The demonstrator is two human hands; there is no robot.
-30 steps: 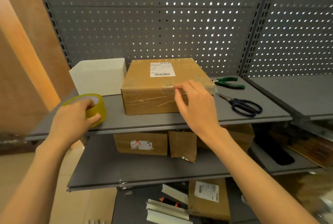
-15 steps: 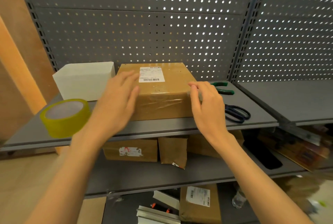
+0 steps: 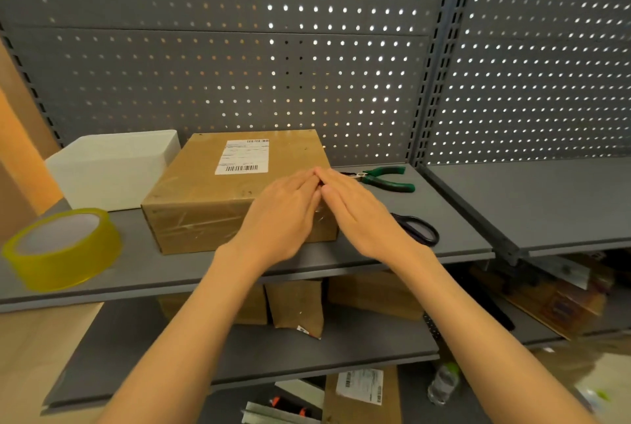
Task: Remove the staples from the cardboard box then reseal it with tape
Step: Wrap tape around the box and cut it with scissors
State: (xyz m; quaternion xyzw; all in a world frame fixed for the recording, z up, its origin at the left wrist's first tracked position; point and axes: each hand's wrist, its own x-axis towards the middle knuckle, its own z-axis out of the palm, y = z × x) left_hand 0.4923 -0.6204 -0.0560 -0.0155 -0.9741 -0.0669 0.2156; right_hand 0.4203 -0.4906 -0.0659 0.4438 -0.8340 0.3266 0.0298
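Observation:
A brown cardboard box (image 3: 218,191) with a white barcode label and clear tape stands on the grey upper shelf (image 3: 444,219). My left hand (image 3: 283,219) and my right hand (image 3: 358,215) lie flat with straight fingers on the box's front right corner, fingertips meeting. A yellowish roll of tape (image 3: 63,248) sits at the shelf's left front edge, apart from both hands. Green-handled pliers (image 3: 382,178) lie right of the box. Black scissors (image 3: 418,229) lie nearer me, partly behind my right hand.
A white box (image 3: 112,167) stands left of the cardboard box against the perforated back panel (image 3: 307,65). A second grey shelf (image 3: 546,198) continues to the right. Lower shelves hold several cardboard parcels (image 3: 297,304) and a plastic bottle (image 3: 444,382).
My left hand let go of the tape roll and moved right across the box to meet my right hand at the front right corner. The camera shifted.

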